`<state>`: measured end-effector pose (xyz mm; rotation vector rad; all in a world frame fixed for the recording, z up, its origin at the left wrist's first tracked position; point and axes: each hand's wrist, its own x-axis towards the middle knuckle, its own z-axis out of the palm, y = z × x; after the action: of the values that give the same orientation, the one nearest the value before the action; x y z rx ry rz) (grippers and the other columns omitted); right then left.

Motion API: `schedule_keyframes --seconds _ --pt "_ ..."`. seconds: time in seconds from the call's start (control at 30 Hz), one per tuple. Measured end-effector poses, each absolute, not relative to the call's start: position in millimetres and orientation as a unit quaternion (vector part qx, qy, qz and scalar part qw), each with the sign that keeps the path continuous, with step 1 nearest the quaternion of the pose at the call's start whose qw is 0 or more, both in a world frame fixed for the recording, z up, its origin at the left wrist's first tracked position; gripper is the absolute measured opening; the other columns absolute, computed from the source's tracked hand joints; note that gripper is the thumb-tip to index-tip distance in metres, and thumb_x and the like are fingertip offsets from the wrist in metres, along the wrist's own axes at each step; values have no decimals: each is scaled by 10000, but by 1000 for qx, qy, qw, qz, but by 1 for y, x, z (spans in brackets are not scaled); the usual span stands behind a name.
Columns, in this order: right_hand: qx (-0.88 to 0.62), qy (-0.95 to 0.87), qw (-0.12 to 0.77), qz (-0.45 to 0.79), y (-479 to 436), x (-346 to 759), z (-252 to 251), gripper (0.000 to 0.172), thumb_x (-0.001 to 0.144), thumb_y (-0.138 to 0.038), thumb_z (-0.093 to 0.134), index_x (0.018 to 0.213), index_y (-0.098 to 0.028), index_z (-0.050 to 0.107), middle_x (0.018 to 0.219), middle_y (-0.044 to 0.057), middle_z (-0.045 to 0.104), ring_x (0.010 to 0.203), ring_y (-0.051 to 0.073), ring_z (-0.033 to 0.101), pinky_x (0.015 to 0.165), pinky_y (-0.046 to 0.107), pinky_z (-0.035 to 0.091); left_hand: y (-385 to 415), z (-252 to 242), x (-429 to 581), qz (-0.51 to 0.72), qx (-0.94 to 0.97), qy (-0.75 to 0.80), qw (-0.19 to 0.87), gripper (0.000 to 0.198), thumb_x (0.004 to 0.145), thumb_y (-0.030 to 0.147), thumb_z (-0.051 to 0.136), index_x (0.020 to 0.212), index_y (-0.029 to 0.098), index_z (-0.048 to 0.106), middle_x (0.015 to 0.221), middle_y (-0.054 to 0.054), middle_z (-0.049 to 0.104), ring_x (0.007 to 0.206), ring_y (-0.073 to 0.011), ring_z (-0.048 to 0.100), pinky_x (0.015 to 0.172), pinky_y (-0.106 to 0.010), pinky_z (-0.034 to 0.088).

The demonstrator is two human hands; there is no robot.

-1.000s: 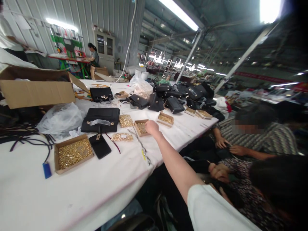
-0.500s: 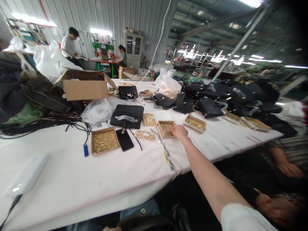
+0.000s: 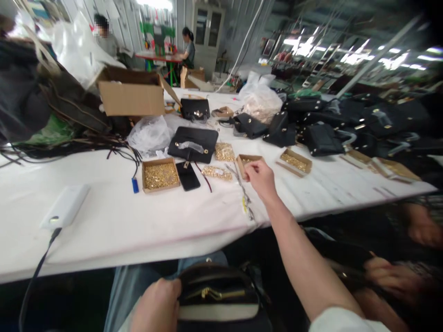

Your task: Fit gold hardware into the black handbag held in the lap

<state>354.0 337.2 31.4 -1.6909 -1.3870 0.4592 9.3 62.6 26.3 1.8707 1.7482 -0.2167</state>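
Observation:
On my lap lies a black handbag point(image 3: 218, 279), its opening with a gold zipper turned up towards me. My left hand point(image 3: 157, 302) grips the bag's left edge; part of its fingers is hidden behind the bag. Over the table, my right hand point(image 3: 262, 179) is closed in a pinch at the front right of a small cardboard box point(image 3: 241, 159) of gold metal parts. Whatever sits between those fingertips is too small to make out. Left of that box are a bag of gold pieces point(image 3: 224, 151) and a pair of long metal tools point(image 3: 244, 196).
A larger box of gold studs point(image 3: 159, 175), a black phone point(image 3: 188, 176) and a white power bank point(image 3: 66, 206) lie on the table point(image 3: 138, 240). Black handbags point(image 3: 321, 138) are piled at the right. A co-worker's hands point(image 3: 391, 274) are close on my right.
My right hand has lifted and drawn back from inside the small box towards me. My view has tilted down, bringing my left hand and the handbag on my lap into sight.

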Motion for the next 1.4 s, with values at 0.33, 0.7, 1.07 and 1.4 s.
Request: schedule_keyframes --seconds 0.33,0.7,1.07,1.4 --pt "-333 -558 215 729 169 241 63 340 863 -406 907 1041 -124 847 800 30 780 677 125 697 656 230 586 51 10 -8 -4 701 630 333 193 897 98 539 800 220 653 838 -78 749 774 -233 683 726 -355 365" --pt "-339 -698 50 629 142 210 40 222 951 -148 667 1064 -172 858 902 44 832 855 170 779 803 257 569 38 5 -11 46 673 649 351 228 924 76 517 873 213 692 844 -37 691 729 -195 590 718 -343 351" --pt "-396 -763 111 498 107 196 16 228 996 -107 645 1010 -218 844 1049 36 837 972 182 752 922 287 517 29 -6 -16 95 686 642 329 213 1009 122 537 1000 225 723 923 -25 711 801 -206 661 755 -355 431" --pt "-473 -530 59 702 106 188 -19 130 943 -176 772 1032 -176 867 984 40 851 852 159 732 823 270 542 25 -4 -15 118 671 649 340 184 982 122 577 1033 246 703 886 3 730 748 -186 670 737 -330 451"
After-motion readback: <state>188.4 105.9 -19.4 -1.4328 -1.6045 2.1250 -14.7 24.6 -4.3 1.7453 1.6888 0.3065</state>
